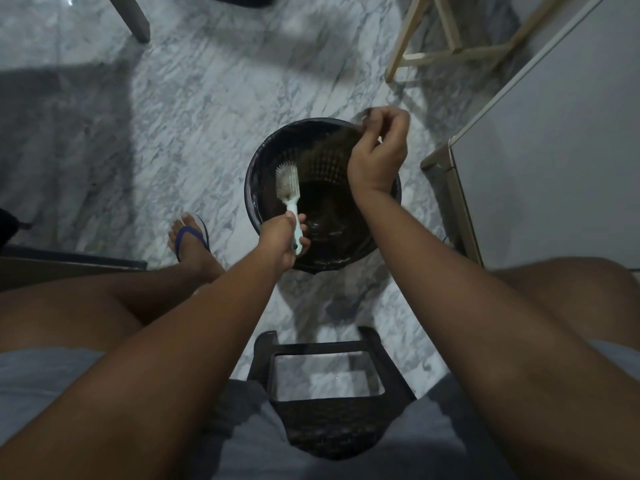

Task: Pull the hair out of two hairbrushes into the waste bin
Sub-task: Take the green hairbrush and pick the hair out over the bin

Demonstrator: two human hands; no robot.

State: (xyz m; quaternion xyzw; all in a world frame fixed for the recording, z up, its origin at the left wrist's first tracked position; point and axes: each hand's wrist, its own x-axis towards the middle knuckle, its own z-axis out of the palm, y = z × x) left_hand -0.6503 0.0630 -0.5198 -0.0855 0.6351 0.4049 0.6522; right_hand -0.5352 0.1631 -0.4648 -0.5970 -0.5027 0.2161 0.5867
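A round black waste bin (254,181) lined with a dark bag stands on the marble floor in front of me. My left hand (282,239) grips the handle of a white hairbrush (288,183), held over the bin with its bristles up and a clump of hair among them. My right hand (379,147) is raised over the bin's far right rim, fingers pinched on a tuft of brown hair (341,138) that stretches from the fingers down toward the bin. Only one hairbrush is in view.
I sit on a dark woven stool (329,407) with knees apart. My left foot in a blue flip-flop (192,239) rests left of the bin. A grey cabinet (554,161) stands right, a wooden frame (453,53) behind it, a furniture leg (133,15) far left.
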